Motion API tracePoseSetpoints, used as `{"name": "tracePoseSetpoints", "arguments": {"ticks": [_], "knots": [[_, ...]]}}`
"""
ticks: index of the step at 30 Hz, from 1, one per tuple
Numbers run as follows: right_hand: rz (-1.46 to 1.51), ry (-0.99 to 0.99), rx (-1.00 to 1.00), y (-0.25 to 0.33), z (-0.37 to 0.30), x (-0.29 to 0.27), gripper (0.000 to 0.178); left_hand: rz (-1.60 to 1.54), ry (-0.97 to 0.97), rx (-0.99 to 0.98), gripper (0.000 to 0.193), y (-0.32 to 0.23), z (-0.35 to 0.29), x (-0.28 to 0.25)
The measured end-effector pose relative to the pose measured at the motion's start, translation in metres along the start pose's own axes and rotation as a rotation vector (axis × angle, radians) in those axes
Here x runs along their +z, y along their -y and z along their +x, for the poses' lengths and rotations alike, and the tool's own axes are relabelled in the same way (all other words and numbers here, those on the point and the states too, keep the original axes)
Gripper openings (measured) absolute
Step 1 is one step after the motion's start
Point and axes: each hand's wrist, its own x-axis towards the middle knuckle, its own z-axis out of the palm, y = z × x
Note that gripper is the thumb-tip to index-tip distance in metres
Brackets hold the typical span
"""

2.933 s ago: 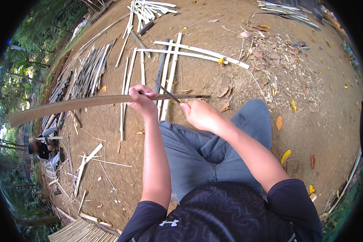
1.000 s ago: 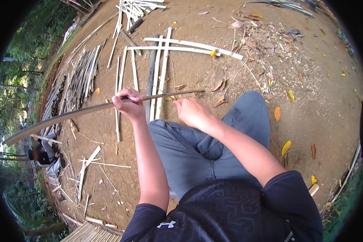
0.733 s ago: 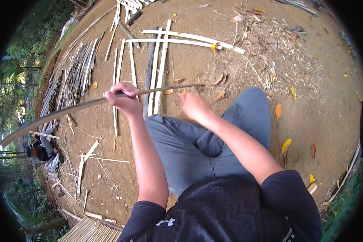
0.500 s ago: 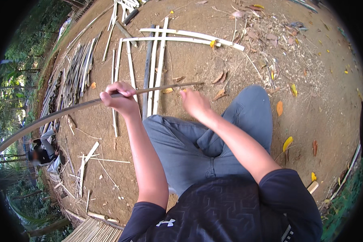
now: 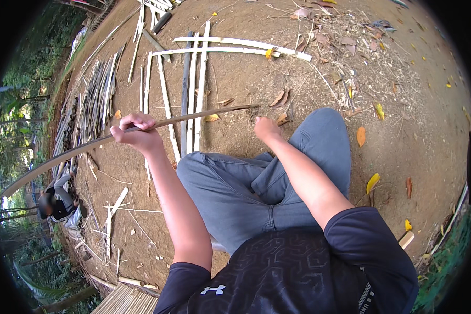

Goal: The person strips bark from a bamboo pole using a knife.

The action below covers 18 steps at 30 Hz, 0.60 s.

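Note:
My left hand (image 5: 141,137) is closed around a long, slightly curved brown bamboo strip (image 5: 206,113), held above the ground. One end of the strip reaches far out to the left; the other narrows to a dark tip in front of my right knee. Just below and right of that tip, apart from the strip, is my right hand (image 5: 267,129). Its fingers are curled closed, and whatever may be inside them is hidden. I sit cross-legged in grey trousers (image 5: 220,183), with both forearms stretched forward.
Pale split strips (image 5: 203,78) lie crossed on the dirt ahead, beside a dark pole (image 5: 186,94). A pile of dark strips (image 5: 99,83) lies to the left. Another person (image 5: 62,206) is at the far left. Shavings and dry leaves (image 5: 280,98) litter the ground.
My left hand has shifted left along with the strip. My right hand has moved right, away from the strip and toward my right knee.

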Motion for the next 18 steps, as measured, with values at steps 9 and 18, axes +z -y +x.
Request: {"name": "tracePoseSetpoints", "arguments": {"ticks": [9,18], "knots": [[0.134,-0.166,-0.317,0.031,-0.024,-0.005,0.045,-0.022,-0.049,-0.035,0.072,-0.002,0.000,0.005],[0.262,0.105,-0.225,0.065,-0.067,-0.038,0.046,-0.030,-0.079,-0.009,0.065,-0.007,-0.016,0.016]]}}
